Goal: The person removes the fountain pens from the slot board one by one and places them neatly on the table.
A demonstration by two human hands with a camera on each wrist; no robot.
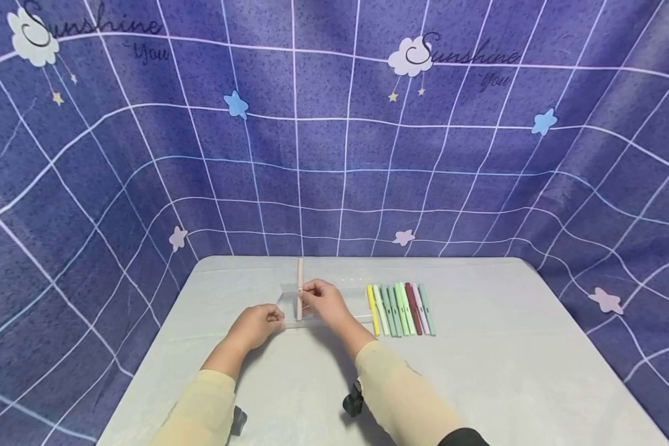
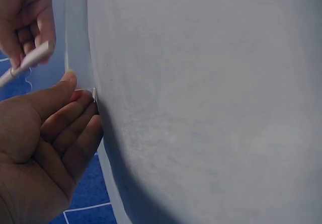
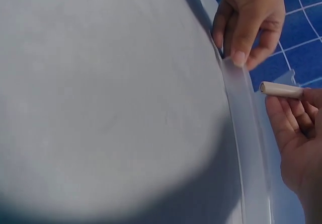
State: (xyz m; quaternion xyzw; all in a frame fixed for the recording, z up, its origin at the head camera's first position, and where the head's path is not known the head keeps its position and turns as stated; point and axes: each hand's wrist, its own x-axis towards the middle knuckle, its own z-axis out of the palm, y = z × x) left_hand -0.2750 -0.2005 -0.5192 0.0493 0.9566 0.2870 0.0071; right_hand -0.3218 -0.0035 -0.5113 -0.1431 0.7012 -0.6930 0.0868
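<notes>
My right hand (image 1: 326,303) pinches a pale beige pen (image 1: 300,272) between thumb and fingers. In the head view the pen stands upright in line with the left part of a clear plastic case (image 1: 354,300). The right wrist view shows the pen's round end (image 3: 263,87) beyond the fingertips, next to the case's long edge strip (image 3: 246,133). Thumb and fingers of my left hand (image 1: 256,325) pinch the near left corner of the case; in the left wrist view the thumb (image 2: 69,78) lies on top of its edge.
Right of the case several pens lie side by side, from a yellow pen (image 1: 373,310) through greens and a dark red pen (image 1: 414,308) to a teal one. They rest on a white-covered table (image 1: 496,347). A blue gridded curtain (image 1: 323,142) hangs behind and at both sides.
</notes>
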